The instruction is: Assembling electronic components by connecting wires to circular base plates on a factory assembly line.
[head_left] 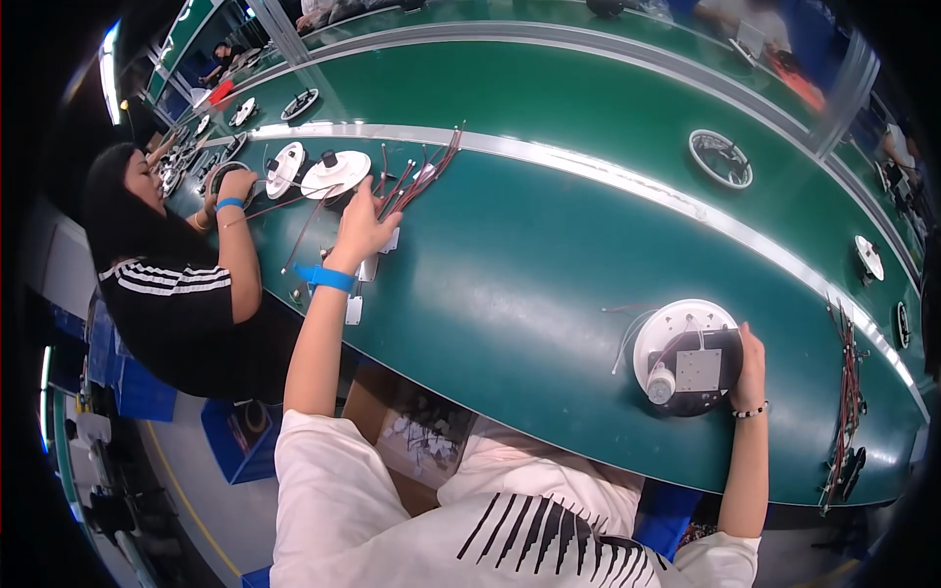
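At the right, my right hand [750,367] is closed on the edge of a round white housing [669,321]. Its face carries a black plate, a square metal plate, a small cylindrical motor [662,385] and thin loose wires. The housing is on or just above the table; I cannot tell which. My left hand [363,230], with a blue wristband, reaches to the far left. Its thumb and forefinger are apart, with a fingertip at the rim of a white disc [335,176] bearing a black knob. A bundle of red-brown wires [423,181] lies just beside it.
A co-worker [172,265] sits at the left, hands on a round part; another white disc [285,170] stands near them. Wire bundles [846,402] lie at the table's right end. Beyond a metal rail [588,179], a green belt carries a white ring [720,159]. An open carton [392,431] is below the edge.
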Motion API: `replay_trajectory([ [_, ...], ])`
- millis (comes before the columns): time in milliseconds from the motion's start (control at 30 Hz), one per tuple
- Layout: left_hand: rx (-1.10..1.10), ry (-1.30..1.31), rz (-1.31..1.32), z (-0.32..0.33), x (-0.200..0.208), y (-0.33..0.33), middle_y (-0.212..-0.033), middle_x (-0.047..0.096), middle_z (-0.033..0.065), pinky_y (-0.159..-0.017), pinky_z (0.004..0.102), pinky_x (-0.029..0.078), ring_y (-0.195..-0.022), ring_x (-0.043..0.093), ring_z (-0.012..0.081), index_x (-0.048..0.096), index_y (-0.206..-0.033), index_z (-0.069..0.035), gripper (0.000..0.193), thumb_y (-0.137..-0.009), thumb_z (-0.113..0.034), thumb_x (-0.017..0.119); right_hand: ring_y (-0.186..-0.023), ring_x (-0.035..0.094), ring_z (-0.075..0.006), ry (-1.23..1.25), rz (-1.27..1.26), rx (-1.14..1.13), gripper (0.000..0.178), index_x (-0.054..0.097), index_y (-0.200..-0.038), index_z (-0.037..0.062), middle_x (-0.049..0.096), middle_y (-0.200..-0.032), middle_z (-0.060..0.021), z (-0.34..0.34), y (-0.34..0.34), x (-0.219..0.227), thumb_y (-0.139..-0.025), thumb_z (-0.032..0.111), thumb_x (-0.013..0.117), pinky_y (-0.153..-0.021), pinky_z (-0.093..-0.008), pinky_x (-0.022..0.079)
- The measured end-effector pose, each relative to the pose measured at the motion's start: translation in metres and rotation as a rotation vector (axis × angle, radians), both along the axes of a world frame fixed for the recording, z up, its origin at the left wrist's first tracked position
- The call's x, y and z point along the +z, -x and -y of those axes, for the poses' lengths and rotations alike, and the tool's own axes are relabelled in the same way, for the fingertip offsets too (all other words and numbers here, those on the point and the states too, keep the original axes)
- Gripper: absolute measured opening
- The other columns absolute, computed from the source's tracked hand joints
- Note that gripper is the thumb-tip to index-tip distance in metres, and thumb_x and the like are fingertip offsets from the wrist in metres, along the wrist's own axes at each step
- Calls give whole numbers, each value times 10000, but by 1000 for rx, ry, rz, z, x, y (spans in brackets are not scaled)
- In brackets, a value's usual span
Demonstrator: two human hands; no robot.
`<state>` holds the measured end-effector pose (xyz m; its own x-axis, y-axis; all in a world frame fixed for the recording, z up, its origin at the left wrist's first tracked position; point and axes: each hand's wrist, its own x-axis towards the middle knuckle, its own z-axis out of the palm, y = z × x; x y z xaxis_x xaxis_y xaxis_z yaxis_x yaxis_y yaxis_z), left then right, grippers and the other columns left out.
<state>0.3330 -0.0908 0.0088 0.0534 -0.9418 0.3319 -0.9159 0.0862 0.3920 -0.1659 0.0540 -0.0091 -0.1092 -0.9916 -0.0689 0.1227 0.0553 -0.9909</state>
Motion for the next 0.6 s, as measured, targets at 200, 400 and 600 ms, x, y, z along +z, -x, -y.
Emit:
replay_trajectory([
  [200,150,-171,105,8,0,-11,-685,598,114,-626,318,461,-678,592,230,599,-788,-7,263,-618,-186,689,-651,514,-65,-22,-12,27,301,539,-781,32,562,-736,-9,2,-3,4,-889,264,380,-596,-204,416],
  [400,43,-183,-354,19,17,-12,-716,620,89,-594,244,450,-634,582,119,605,-808,13,265,-642,-170,699,-652,518,-66,-4,7,51,296,543,-792,21,566,-744,-13,1,0,5,-890,246,377,-594,-202,418],
  [600,-72,-43,-586,22,70,3,-661,572,7,-517,211,395,-564,481,71,606,-810,27,227,-716,-174,655,-606,482,-39,-22,3,14,314,538,-738,23,550,-682,6,2,-3,5,-891,257,396,-553,-189,392],
])
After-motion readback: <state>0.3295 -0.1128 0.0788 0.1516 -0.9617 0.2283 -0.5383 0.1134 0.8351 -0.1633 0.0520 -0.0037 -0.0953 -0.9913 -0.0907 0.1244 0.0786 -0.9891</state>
